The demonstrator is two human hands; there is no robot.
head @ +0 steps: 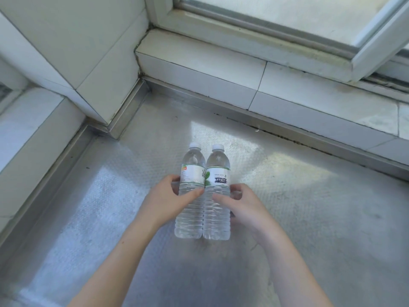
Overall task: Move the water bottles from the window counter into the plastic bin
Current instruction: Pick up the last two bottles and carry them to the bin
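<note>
The left hand [164, 196] and right hand [240, 203] each curled around a touching upright water bottle [192, 196], [218, 196] just below their labels, seemingly mid-pickup, needing a lift next.

You've got two water bottles: the left bottle [191, 191] and the right bottle [218, 191]. Two hands in there: left hand [164, 199], right hand [240, 203].

Clear glossy plastic bottles [203, 196] on a dimpled, shiny metal counter [309, 218].
</note>
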